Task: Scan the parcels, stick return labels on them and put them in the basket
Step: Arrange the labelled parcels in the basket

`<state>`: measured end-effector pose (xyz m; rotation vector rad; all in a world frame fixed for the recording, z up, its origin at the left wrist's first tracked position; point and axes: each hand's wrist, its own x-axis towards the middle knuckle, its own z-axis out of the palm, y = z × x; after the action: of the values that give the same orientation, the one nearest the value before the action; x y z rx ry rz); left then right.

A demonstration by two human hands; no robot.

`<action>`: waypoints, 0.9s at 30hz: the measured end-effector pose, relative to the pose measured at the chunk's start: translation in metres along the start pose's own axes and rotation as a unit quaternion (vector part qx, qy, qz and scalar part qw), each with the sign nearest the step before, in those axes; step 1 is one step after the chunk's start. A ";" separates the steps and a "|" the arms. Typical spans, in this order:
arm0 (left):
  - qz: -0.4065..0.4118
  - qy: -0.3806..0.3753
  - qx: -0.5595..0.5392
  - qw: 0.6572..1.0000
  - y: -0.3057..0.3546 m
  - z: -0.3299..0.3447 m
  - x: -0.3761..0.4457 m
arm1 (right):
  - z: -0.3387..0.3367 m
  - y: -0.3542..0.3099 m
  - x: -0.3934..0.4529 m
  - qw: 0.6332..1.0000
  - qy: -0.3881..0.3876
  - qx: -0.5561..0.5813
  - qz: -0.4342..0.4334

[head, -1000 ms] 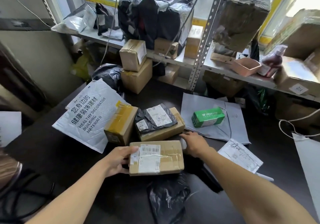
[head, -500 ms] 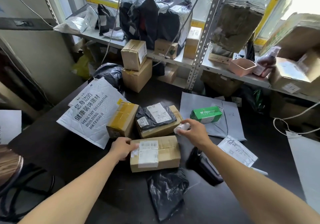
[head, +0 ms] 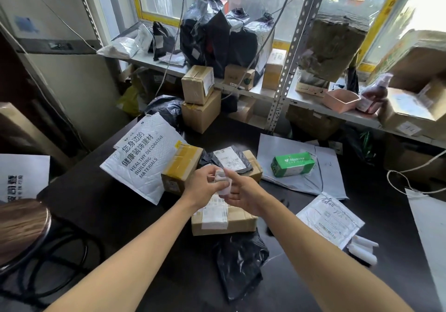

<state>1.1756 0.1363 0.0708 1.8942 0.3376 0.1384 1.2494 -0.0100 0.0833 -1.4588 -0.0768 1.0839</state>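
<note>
A flat brown cardboard parcel (head: 241, 221) with a white barcode label lies on the dark table (head: 101, 205) in front of me. Above its far edge, my left hand (head: 204, 187) and my right hand (head: 243, 192) meet around a small white roll of labels (head: 223, 182). My right hand holds the roll from below and my left hand's fingertips pinch at its top. Behind my hands lie a yellow-taped box (head: 179, 164) and a black mailer (head: 229, 159) on a flat brown box. No basket is in view.
A white padded mailer (head: 142, 157) lies at the left, a green packet (head: 293, 164) on grey mailers at the right, a black bag (head: 239, 261) near me, a white labelled mailer (head: 330, 217) at right. Two stacked boxes (head: 200, 101) and metal shelving (head: 284, 70) stand behind.
My right hand lifted the white roll from beside the parcel. My left hand left the parcel's left edge and rose to join it at the roll.
</note>
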 end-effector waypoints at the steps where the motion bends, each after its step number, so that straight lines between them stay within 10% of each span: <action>1: -0.002 -0.001 -0.019 1.000 0.000 -0.001 -0.002 | 0.001 0.001 -0.001 1.000 -0.003 0.008 0.005; 8: -0.076 0.025 -0.193 0.978 0.005 -0.004 -0.013 | 0.002 0.004 -0.006 0.999 -0.005 0.001 -0.050; 27: -0.119 0.005 -0.165 0.979 0.000 -0.022 -0.014 | 0.025 -0.004 -0.003 0.961 0.141 -0.114 -0.210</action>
<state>1.1564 0.1523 0.0799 1.5124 0.5117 0.0389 1.2342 0.0078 0.0933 -1.6947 -0.3028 0.5283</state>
